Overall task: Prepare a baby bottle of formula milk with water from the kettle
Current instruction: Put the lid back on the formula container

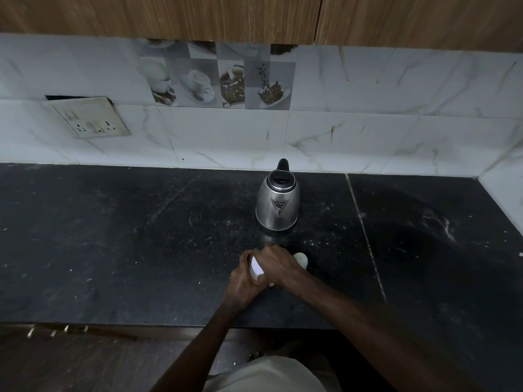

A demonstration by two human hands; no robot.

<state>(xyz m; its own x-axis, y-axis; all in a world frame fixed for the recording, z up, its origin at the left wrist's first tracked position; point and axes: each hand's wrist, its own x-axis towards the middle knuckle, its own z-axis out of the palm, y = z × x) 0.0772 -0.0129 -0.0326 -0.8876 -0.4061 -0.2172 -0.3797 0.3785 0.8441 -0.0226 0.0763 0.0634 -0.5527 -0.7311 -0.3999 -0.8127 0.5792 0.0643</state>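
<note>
Black stone countertop (113,236) runs under a marble-tiled wall with a socket plate (90,117). Between both hands sits a white baby bottle (256,268), mostly hidden. Left hand (243,281) wraps it from below; right hand (276,264) closes over its top. Just right lies a pale cap (301,258). Beyond the hands stands a steel kettle (278,202).
</note>
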